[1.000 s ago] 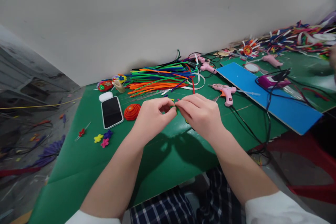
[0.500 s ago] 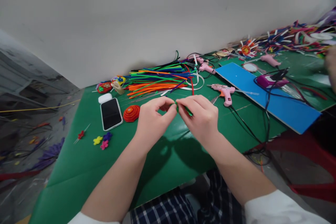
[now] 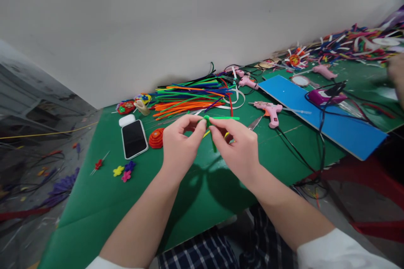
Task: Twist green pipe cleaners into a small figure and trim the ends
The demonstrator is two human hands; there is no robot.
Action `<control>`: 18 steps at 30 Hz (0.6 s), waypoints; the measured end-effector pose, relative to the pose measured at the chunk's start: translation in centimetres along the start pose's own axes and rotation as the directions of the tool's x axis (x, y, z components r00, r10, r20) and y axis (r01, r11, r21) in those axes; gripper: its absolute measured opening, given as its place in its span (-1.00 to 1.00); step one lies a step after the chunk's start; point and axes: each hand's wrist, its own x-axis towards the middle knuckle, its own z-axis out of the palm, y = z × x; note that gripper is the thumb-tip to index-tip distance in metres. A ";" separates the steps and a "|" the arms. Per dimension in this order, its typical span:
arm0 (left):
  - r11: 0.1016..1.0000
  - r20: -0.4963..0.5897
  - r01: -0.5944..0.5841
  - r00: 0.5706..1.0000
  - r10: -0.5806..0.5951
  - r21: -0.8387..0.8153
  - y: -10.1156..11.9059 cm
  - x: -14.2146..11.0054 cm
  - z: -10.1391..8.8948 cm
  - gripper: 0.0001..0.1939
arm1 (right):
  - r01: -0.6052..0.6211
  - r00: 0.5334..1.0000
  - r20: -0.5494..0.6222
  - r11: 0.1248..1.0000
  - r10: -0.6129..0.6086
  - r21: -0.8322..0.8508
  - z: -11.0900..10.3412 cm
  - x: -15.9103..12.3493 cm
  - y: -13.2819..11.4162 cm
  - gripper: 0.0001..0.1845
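Both my hands meet above the green table [image 3: 104,201], pinching one green pipe cleaner [image 3: 211,123] between them. My left hand [image 3: 180,145] grips it with thumb and forefinger at the bend. My right hand [image 3: 237,147] pinches it just to the right; one end sticks out to the right, another points down between my hands. A pile of coloured pipe cleaners [image 3: 192,96] lies just beyond my hands.
A phone [image 3: 134,138], a white earbud case [image 3: 126,120] and an orange spiral disc [image 3: 157,138] lie left. Small felt flowers [image 3: 123,171] sit nearer. Pink glue guns [image 3: 269,111], scissors [image 3: 254,123], a blue board [image 3: 322,113] and cables lie right. Another person's hand [image 3: 397,75] shows far right.
My hands have risen slightly and turned the green pipe cleaner; its ends now stick out to the right and downward, where it was mostly hidden between my fingers before.
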 end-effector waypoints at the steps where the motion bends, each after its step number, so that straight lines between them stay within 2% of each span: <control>1: 1.000 0.001 0.007 1.000 -0.007 -0.018 0.0 0.0 0.0 -0.88 | -0.027 1.000 0.012 0.999 0.026 0.029 0.0 0.0 -0.1 -0.79; 7: 0.988 0.053 0.044 0.998 -0.036 -0.147 -0.2 0.1 0.2 -0.85 | -0.129 0.991 -0.008 0.987 0.131 0.093 -0.2 0.2 -0.3 -0.81; 11: 0.985 0.124 0.028 0.992 -0.007 -0.172 -0.7 0.3 0.2 -0.83 | -0.279 0.959 0.041 0.920 0.279 0.275 -0.4 0.5 0.0 -0.86; 15: 0.993 0.112 -0.114 0.987 0.116 -0.024 -0.9 0.3 0.1 -0.84 | -0.410 0.908 0.116 0.798 0.402 0.441 -0.3 0.7 0.3 -0.89; 17: 0.959 0.077 -0.260 0.965 0.253 0.115 -1.0 0.1 0.1 -0.85 | -0.434 0.895 0.137 0.764 0.424 0.478 -0.3 0.8 0.5 -0.88; 18: 0.918 0.056 -0.349 0.937 0.345 0.190 -1.1 0.1 0.1 -0.84 | -0.433 0.896 0.135 0.762 0.424 0.481 -0.3 0.8 0.5 -0.88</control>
